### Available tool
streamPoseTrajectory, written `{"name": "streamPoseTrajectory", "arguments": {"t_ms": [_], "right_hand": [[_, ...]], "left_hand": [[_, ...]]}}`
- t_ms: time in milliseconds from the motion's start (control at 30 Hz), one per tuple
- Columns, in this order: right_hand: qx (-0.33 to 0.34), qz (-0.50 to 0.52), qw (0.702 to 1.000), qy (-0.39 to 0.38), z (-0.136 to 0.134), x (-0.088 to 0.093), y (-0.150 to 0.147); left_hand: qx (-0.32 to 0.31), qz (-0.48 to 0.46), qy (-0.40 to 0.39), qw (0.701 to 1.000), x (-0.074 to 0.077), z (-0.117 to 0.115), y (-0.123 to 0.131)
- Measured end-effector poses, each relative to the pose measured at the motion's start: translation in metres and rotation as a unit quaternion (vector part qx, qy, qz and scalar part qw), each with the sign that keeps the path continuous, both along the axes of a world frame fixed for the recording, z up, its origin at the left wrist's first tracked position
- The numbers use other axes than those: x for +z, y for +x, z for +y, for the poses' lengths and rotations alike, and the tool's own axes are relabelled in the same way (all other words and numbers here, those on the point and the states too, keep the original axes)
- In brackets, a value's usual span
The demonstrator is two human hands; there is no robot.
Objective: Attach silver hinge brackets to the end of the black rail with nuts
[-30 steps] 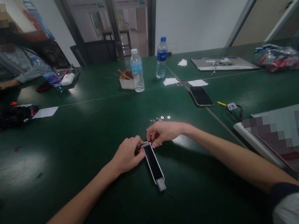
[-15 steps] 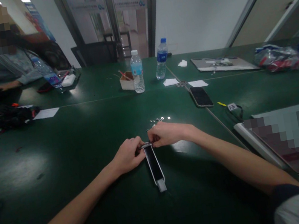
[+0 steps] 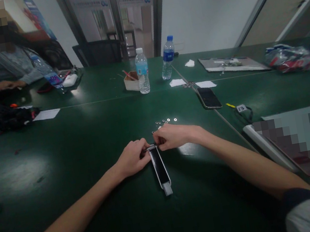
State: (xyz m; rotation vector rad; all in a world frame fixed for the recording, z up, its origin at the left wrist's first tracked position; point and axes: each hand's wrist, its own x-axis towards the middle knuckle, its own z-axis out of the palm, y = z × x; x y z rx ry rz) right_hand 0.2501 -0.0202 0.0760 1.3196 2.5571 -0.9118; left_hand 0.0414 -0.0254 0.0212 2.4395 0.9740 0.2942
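Note:
On the dark green table lies a long, narrow black device with a white frame point(image 3: 159, 167), its near end carrying a pale grey tab point(image 3: 167, 188). My left hand point(image 3: 132, 157) is closed at the far end of this device, thumb and fingers pinching its left corner. Just right of that corner, my right hand point(image 3: 168, 136) is closed too, fingertips pressed together close to the device's far end. Whatever those fingertips hold is too small or hidden to name. Several small metal washers point(image 3: 168, 120) lie scattered beyond my right hand.
A phone point(image 3: 209, 98) rests to the right, near a tagged black cable point(image 3: 242, 109). Farther back stand a water bottle point(image 3: 142, 72), a blue-capped bottle point(image 3: 168, 58) and a small box point(image 3: 131, 83). A laptop point(image 3: 286, 153) is at right. Another person sits at far left.
The whole view has shifted slightly. Both my hands stay at the device's far end with almost the same grip. The other person's hand at far left has moved a little.

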Motion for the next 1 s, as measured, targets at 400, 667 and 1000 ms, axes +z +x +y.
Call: {"name": "streamPoseTrajectory", "arguments": {"t_ms": [400, 667, 1000], "right_hand": [[-0.058, 0.01, 0.994, 0.093, 0.013, 0.025, 0.036], [-0.089, -0.073, 0.981, 0.154, 0.027, 0.016, 0.053], [-0.073, -0.075, 0.974, 0.202, 0.043, -0.02, 0.047]], "left_hand": [[0.009, 0.018, -0.015, 1.0, 0.004, -0.001, 0.0], [0.005, 0.015, -0.016, 1.0, 0.0, 0.001, -0.001], [0.005, 0.017, -0.012, 1.0, 0.002, 0.0, 0.0]]}}
